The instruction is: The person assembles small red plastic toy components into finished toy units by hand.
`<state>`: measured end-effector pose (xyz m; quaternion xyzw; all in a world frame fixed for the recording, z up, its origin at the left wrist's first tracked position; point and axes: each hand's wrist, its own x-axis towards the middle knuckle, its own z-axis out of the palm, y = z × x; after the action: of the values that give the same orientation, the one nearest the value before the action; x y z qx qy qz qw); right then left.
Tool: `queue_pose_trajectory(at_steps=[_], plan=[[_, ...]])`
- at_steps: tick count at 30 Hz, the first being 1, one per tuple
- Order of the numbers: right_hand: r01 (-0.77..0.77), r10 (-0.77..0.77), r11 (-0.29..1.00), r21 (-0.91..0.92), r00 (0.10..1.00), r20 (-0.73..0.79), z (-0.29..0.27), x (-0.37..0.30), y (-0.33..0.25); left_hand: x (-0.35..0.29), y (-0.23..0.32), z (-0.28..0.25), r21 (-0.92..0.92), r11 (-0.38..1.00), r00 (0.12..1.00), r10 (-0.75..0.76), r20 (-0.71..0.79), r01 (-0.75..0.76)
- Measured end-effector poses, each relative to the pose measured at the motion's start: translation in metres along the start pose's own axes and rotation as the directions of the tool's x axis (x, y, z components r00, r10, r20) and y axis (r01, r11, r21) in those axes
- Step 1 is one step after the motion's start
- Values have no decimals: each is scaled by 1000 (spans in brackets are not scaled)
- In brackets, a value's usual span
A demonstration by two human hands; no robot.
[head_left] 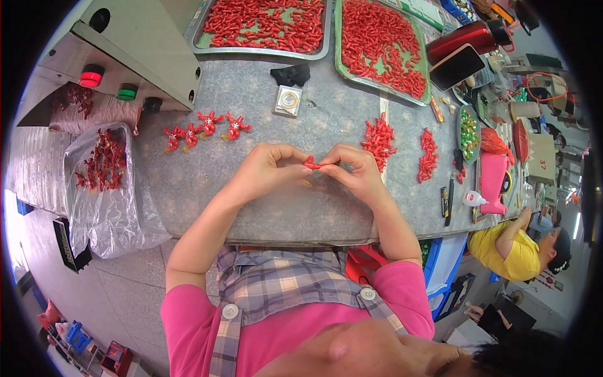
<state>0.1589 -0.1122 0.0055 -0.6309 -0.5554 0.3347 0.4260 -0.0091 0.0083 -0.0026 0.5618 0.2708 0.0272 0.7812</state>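
Note:
Both hands meet above the middle of the grey table. Between thumb and fingers, my left hand pinches one end of a small red plastic piece. The other end is pinched by my right hand. A bit of yellow shows just below the fingertips; what it belongs to I cannot make out. Left of my hands lie several red figures with yellow ends, loosely in a row. A pile of red pieces lies just beyond my right hand, and a smaller red pile sits farther right.
Two trays of red pieces, one metal and one green-lined, stand at the back. A machine with red and green buttons is at left, above a plastic bag of red figures. A co-worker in yellow sits at right.

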Motion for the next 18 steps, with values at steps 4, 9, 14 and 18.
queue_pose_trajectory(at_steps=[4,9,14,18], plan=[[2,-2,1000,-13,1000,10,-1,0,1,0,3,2,11,1000,1000,8,-17,-8],[-18,18,1000,3,1000,5,1,-1,1,-1,2,2,6,1000,1000,8,-12,-8],[-8,8,1000,5,1000,3,1,-1,1,0,1,1,-6,1000,1000,10,-7,-10],[-15,15,1000,14,1000,1,2,-2,2,-1,2,2,-5,1000,1000,-5,-17,5]])
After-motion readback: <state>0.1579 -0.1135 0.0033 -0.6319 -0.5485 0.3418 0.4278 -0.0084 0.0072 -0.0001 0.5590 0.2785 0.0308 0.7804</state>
